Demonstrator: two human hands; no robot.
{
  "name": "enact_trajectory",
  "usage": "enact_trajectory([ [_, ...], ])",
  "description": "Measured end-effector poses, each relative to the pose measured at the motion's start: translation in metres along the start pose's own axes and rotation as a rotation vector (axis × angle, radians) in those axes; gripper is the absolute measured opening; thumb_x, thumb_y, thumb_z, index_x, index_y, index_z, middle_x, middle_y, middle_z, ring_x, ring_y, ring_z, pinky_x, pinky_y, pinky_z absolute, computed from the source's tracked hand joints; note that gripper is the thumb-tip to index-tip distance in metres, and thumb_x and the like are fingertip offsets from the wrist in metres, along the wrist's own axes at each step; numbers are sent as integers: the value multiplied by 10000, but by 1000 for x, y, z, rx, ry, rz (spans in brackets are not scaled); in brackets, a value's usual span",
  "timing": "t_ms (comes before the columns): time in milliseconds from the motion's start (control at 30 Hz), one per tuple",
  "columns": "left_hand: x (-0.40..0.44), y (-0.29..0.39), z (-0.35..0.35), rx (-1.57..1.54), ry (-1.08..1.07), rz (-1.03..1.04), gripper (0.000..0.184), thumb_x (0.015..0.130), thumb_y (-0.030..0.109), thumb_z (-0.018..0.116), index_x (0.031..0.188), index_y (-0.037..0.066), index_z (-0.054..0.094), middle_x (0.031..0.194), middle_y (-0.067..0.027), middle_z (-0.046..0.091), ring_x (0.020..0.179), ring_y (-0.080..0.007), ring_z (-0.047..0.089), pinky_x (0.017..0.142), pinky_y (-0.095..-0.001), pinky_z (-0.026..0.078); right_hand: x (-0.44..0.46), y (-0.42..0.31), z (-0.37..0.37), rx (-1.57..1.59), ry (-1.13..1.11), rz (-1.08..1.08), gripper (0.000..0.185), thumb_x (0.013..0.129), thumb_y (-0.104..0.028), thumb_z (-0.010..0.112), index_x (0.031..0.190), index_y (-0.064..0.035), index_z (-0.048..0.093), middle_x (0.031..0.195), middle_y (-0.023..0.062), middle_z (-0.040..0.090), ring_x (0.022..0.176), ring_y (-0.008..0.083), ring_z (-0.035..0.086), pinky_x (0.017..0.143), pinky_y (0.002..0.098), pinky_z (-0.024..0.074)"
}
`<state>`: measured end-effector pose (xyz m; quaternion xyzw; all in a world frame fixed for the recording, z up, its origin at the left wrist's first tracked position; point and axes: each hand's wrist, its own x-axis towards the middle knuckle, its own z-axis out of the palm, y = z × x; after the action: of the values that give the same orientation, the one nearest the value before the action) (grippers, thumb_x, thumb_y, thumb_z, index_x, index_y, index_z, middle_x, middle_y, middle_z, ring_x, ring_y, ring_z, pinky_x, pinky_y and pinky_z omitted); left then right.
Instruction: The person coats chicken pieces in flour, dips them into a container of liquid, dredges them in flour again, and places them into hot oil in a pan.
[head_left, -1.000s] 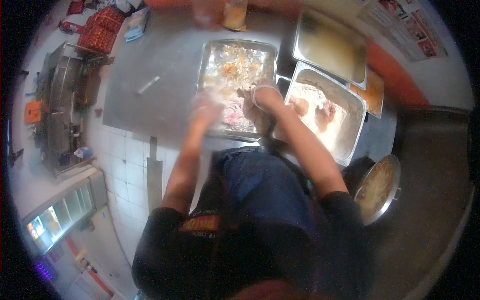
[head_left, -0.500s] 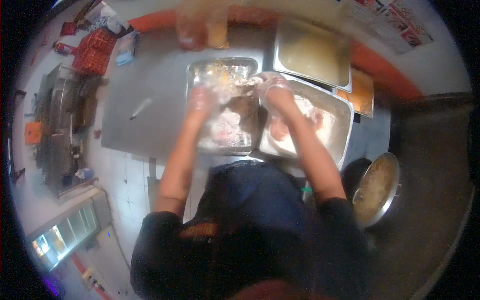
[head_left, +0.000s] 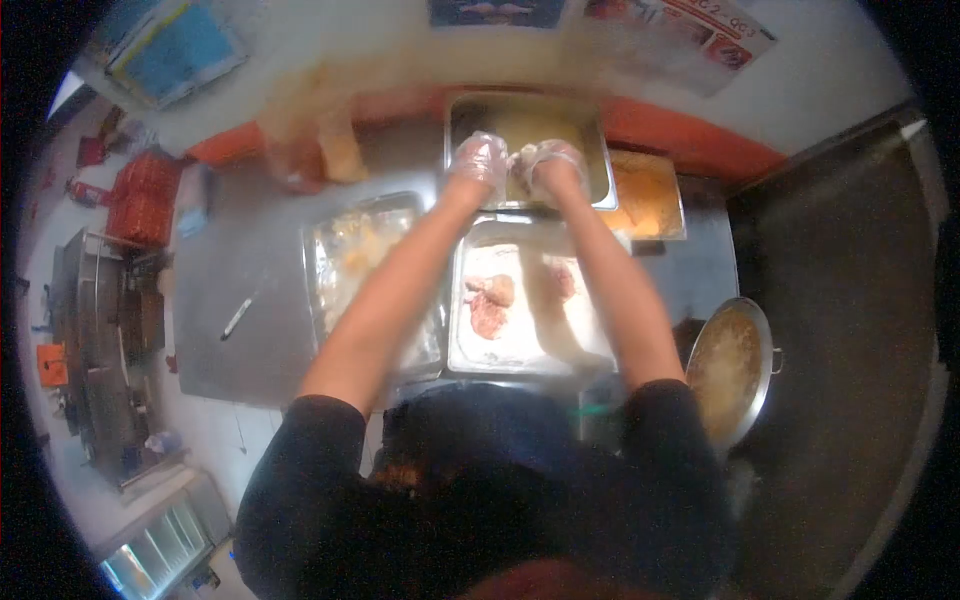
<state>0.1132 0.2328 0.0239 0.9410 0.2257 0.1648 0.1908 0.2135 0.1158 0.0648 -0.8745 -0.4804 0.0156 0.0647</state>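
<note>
open room lies between the forearms; the rear pan stands ahead.

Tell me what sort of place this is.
Probably a commercial kitchen: a steel worktop, a metal tray of white powder with raw-looking meat pieces, and a wide pan with brownish contents.
</note>
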Motion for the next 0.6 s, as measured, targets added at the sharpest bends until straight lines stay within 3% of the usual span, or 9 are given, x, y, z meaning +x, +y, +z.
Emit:
enact_trajectory([
  [33,12,-21,39,-23,-29,-57,392,732,410,631,874,48,672,915,-174,633,833,-328,607,763,-408,480,3,6,11,50,-15,29,403,788,-467,515,876,-108,675,928,148,639,862,298,614,716,391,493],
  [100,13,6,12,54,-137,-106,386,741,407,630,872,46,672,927,-179,632,857,-331,608,776,-409,481,20,25,46,-60,3,-31,367,761,-436,580,888,-105,676,928,147,642,852,304,618,723,388,497],
  [167,14,13,9,119,-285,-198,351,769,357,630,877,25,667,963,-201,624,911,-343,607,814,-408,481,29,29,56,240,-162,232,334,725,-351,676,837,-37,658,889,180,635,831,324,609,725,410,479],
  [267,13,23,0,166,-303,-180,334,754,313,652,879,3,661,969,-210,621,908,-341,609,814,-409,480,25,27,52,290,-121,296,300,689,-292,707,827,-30,662,873,216,625,866,332,608,749,418,479],
  [400,19,-5,40,182,-276,-116,337,746,299,663,877,-11,655,963,-224,616,920,-345,604,812,-410,481,40,38,86,321,-65,286,388,617,-318,772,885,-57,668,940,185,638,874,332,624,769,389,501],
  [467,14,-4,43,146,-149,-140,260,739,236,658,852,2,661,947,-224,618,909,-349,605,793,-408,486,38,38,97,279,-70,343,400,611,-340,776,874,-59,667,923,185,639,890,337,617,791,379,497],
  [533,8,10,15,68,-124,-99,244,739,247,652,835,23,668,934,-220,620,895,-346,606,785,-407,485,49,48,118,141,-14,100,373,634,-355,751,859,-70,668,912,178,640,875,323,617,782,369,494],
  [600,14,4,9,53,-131,-68,283,736,316,653,786,38,664,889,-196,630,849,-343,608,763,-412,485,38,39,67,129,-56,24,319,680,-342,720,828,-64,670,877,164,647,811,308,623,735,370,495],
])
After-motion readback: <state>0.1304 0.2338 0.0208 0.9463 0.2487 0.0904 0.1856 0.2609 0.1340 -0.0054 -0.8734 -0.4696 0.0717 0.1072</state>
